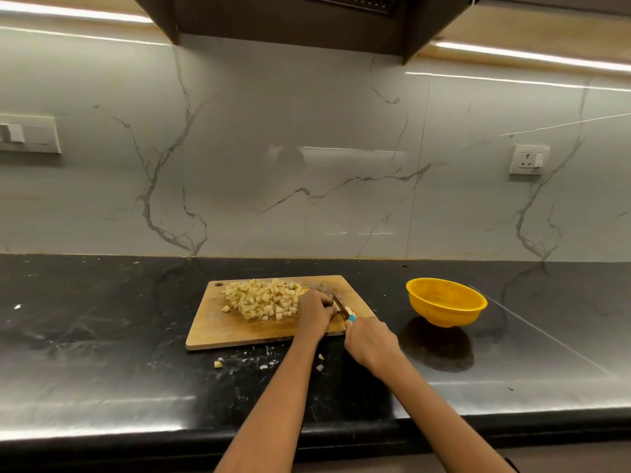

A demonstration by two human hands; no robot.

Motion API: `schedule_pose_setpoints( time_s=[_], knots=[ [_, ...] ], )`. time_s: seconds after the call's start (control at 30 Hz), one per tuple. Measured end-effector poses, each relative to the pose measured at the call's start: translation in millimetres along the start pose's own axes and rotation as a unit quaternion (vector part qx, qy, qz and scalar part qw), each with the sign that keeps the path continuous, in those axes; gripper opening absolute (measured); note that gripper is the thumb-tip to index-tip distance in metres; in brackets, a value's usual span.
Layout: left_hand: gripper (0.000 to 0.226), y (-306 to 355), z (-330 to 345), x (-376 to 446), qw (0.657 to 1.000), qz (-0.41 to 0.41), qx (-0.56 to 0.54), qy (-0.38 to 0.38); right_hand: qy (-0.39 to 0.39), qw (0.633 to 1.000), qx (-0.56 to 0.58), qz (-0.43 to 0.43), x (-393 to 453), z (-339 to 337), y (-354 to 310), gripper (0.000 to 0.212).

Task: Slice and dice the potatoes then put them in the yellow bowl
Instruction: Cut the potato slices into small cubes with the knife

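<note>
Blue plastic shows at the heel of the knife (342, 310), where the right hand (370, 339) wraps its fingers round the handle so that only a short blue stub and the dark blade stick out past the knuckles. The blade angles up and to the left, with its tip beside the left hand (313, 310). That hand is curled, knuckles up, over something on the wooden cutting board (239, 327); what its fingers pinch is hidden beneath them, so I cannot tell for sure what it holds. A small pale potato piece (349, 309) lies just right of the blade, touching the board near the blue handle.

Left of the hands, a heap of diced potato (264, 299) covers the upper middle of the board, its right edge meeting the left hand. The cubes are pale yellow with some browner faces. The board has a hanging hole at its upper left corner and dark staining near its upper right.

Several stray cubes (218, 363) have landed off the board on the black stone counter (102, 336), some just below the board's front edge and some between the two forearms, among whitish smears.

The yellow bowl (446, 306) stands on the counter well to the right of the board, with no potato visible in it.

Behind everything rises a grey veined backsplash (307, 131) carrying a white wall socket (529, 159) at right and a switch plate (29, 134) at far left.
</note>
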State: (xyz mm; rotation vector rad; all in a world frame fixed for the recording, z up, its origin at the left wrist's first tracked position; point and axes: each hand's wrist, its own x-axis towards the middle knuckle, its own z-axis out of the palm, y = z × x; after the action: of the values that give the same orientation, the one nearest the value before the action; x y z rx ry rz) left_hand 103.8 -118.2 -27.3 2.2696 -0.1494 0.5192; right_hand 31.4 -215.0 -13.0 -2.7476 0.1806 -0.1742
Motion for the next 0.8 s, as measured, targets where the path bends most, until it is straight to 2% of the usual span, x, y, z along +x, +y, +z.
schedule_pose_setpoints(
  time_s=[0.33,0.5,0.8],
  knots=[
    [0.021,-1,1,3,1.000,-0.008,0.010,-0.013,-0.095,0.995,-0.016,-0.013,11,-15,-8,0.035],
    [0.019,1,2,0,1.000,-0.011,0.005,0.007,-0.080,0.995,-0.060,-0.029,-7,-15,-7,0.032],
    [0.020,-1,3,0,1.000,-0.003,0.014,0.009,0.026,0.998,-0.050,0.000,-42,-8,13,0.041]
  ],
)
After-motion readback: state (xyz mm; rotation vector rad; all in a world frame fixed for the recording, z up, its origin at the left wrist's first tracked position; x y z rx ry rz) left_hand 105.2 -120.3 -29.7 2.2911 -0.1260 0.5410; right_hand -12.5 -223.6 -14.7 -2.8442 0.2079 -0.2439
